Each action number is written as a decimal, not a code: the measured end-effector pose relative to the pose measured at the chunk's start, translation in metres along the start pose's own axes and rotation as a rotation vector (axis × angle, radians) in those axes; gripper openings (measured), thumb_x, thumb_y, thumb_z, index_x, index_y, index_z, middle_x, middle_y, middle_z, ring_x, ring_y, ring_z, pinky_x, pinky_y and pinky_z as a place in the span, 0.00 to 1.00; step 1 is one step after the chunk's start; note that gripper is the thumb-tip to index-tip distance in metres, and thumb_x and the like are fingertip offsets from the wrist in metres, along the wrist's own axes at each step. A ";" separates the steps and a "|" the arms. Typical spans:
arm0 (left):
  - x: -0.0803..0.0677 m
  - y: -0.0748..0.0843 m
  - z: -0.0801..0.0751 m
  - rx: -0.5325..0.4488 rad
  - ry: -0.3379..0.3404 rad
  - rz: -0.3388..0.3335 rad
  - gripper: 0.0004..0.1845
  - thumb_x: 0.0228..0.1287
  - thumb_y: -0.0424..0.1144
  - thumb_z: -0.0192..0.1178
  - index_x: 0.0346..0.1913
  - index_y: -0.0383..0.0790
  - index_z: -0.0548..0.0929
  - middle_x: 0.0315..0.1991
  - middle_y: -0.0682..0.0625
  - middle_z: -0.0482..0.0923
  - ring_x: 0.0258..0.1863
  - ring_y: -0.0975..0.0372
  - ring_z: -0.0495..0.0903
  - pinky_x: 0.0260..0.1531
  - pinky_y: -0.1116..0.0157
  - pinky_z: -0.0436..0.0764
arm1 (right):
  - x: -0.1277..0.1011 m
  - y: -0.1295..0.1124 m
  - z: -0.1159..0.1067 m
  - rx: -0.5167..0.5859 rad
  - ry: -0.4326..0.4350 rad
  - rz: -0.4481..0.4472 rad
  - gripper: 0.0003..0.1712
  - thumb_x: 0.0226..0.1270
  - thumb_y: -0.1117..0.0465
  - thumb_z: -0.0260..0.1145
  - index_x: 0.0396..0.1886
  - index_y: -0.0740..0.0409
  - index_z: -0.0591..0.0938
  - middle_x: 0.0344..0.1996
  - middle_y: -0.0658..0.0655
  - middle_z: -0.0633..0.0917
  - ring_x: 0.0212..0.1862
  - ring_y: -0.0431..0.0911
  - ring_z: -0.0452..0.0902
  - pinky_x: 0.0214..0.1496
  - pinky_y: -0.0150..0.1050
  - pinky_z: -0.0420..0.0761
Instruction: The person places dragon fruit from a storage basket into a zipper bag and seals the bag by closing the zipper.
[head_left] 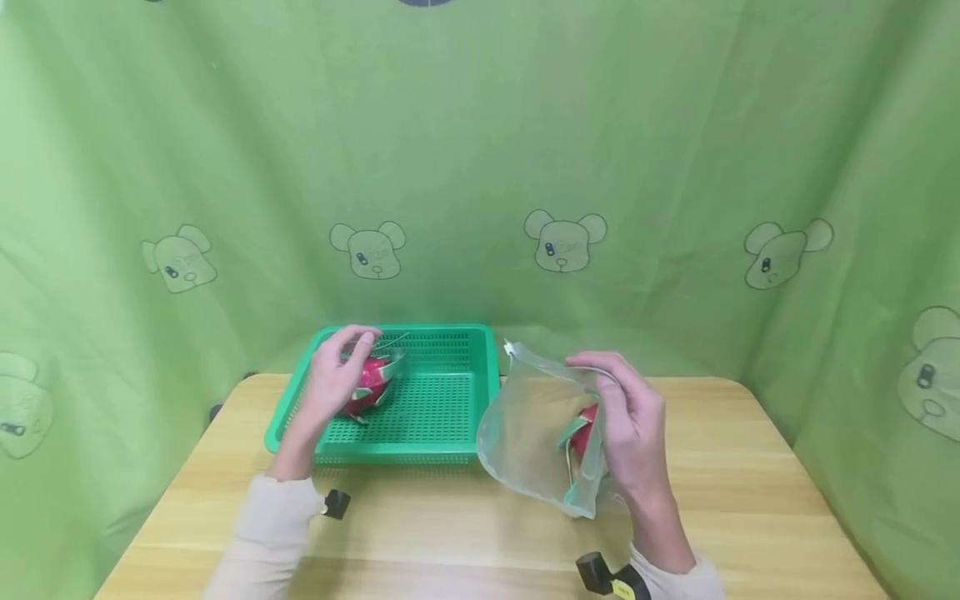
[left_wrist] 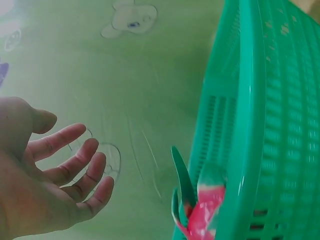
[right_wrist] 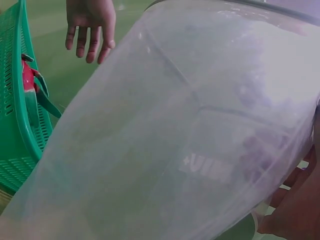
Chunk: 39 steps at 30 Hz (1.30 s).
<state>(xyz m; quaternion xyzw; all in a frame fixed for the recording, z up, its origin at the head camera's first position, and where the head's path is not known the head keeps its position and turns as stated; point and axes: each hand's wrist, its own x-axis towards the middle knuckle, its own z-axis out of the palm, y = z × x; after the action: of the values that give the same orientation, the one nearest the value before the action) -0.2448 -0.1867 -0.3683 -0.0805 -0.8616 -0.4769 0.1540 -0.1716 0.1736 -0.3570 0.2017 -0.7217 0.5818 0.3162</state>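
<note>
My right hand [head_left: 633,421] grips the edge of a clear zip bag [head_left: 525,425] above the front right of the table. Inside the bag is a red dragon fruit [head_left: 585,433] with green scales, partly hidden by the hand. Over the left side of a green basket [head_left: 487,392], my left hand [head_left: 330,379] hovers with its fingers spread and loosely bent. In the left wrist view, that hand [left_wrist: 60,175] holds nothing. A second dragon fruit [head_left: 371,383] lies in the basket below it, with its green leafy tips [left_wrist: 182,175] up near the rim.
The basket stands at the back left of the wooden table [head_left: 435,542], close to a green curtain [head_left: 465,167] printed with mouse faces. The curtain also runs along the left and right sides.
</note>
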 end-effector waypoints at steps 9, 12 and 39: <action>0.018 -0.013 -0.007 0.121 -0.060 -0.039 0.20 0.81 0.47 0.51 0.63 0.36 0.79 0.59 0.38 0.79 0.60 0.46 0.76 0.63 0.43 0.74 | 0.003 -0.001 -0.001 0.010 -0.005 0.001 0.21 0.76 0.72 0.46 0.48 0.64 0.87 0.46 0.57 0.88 0.54 0.45 0.82 0.59 0.37 0.78; 0.027 -0.015 -0.005 0.183 -0.087 -0.033 0.20 0.81 0.46 0.51 0.63 0.36 0.78 0.60 0.38 0.78 0.60 0.45 0.76 0.63 0.42 0.74 | 0.003 -0.002 -0.001 0.016 -0.004 0.007 0.21 0.76 0.72 0.46 0.48 0.64 0.87 0.47 0.56 0.88 0.55 0.46 0.82 0.60 0.37 0.77; 0.062 -0.044 0.003 0.375 -0.434 -0.148 0.28 0.81 0.46 0.51 0.72 0.29 0.69 0.70 0.28 0.67 0.70 0.34 0.65 0.68 0.37 0.65 | 0.000 -0.001 -0.012 0.001 -0.010 0.003 0.22 0.77 0.71 0.46 0.50 0.61 0.87 0.48 0.54 0.88 0.53 0.44 0.81 0.53 0.34 0.76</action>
<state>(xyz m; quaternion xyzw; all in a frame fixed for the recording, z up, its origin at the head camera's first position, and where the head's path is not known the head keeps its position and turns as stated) -0.3159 -0.2076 -0.3837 -0.0879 -0.9510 -0.2909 -0.0570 -0.1679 0.1849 -0.3545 0.2037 -0.7231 0.5818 0.3118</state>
